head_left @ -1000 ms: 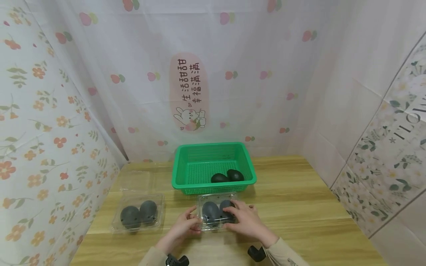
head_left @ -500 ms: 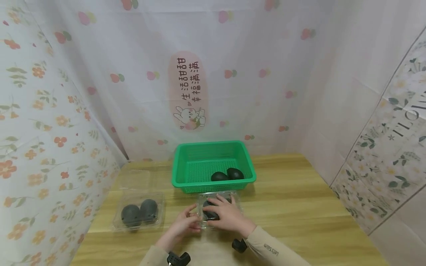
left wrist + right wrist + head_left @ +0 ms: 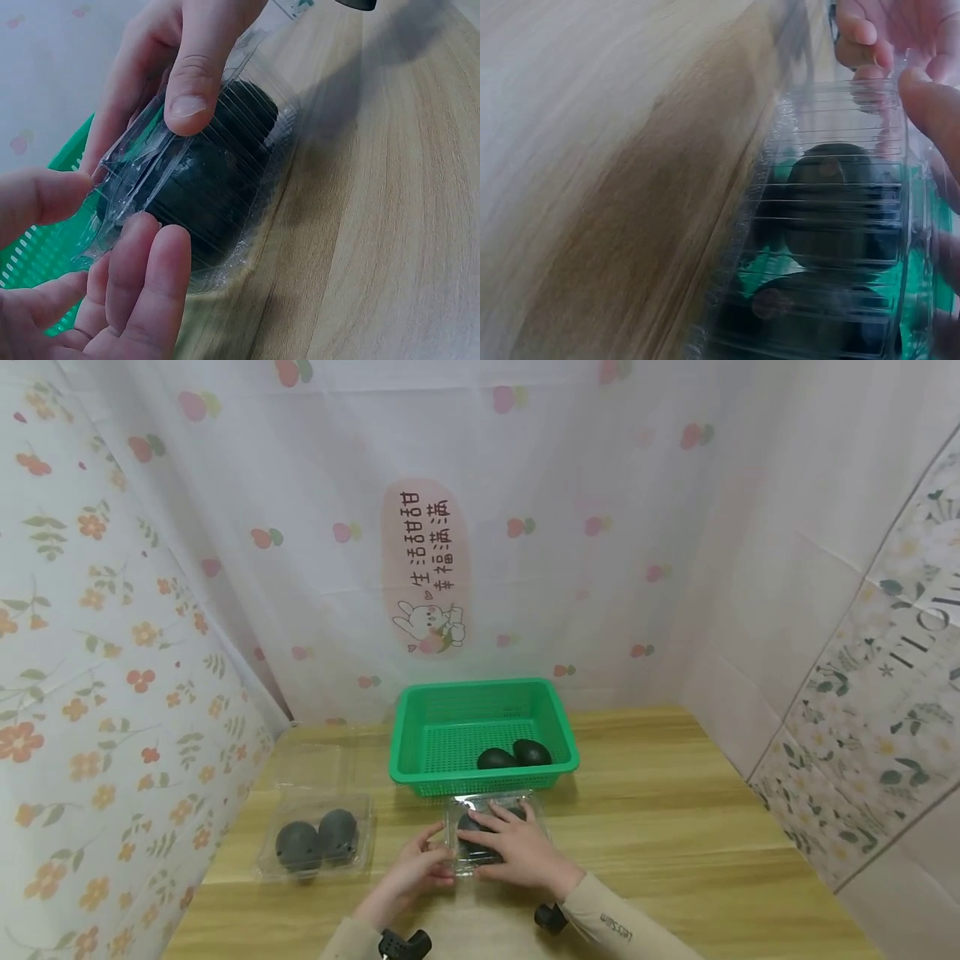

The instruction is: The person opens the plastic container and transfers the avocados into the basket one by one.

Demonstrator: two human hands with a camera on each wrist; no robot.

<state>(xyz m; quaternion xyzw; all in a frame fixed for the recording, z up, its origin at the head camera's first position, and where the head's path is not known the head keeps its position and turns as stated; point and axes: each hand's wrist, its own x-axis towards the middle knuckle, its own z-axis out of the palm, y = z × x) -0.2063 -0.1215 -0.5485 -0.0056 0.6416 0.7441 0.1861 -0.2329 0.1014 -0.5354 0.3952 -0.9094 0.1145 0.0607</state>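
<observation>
A clear plastic clamshell box (image 3: 462,865) lies on the table in front of the basket, its lid down over two dark, egg-shaped avocados (image 3: 838,206). My left hand (image 3: 417,865) holds the box at its left end, with fingertips at the rim and corner in the left wrist view. My right hand (image 3: 522,853) rests flat across the lid, fingers spread toward the back. Its thumb (image 3: 191,94) presses on the lid near the front rim. In the head view, this hand hides much of the avocados beneath it.
Behind the box stands a green perforated basket (image 3: 405,770), with two dark avocados (image 3: 532,752) at its front right. Another clear clamshell box (image 3: 365,827) sits at the left, lid raised, holding two avocados (image 3: 297,846). Patterned curtains (image 3: 330,602) hang around the wooden table (image 3: 675,827).
My right hand has moved left from the box's right end onto the middle of the lid, then shifted slightly right. The left hand has stayed at the left end.
</observation>
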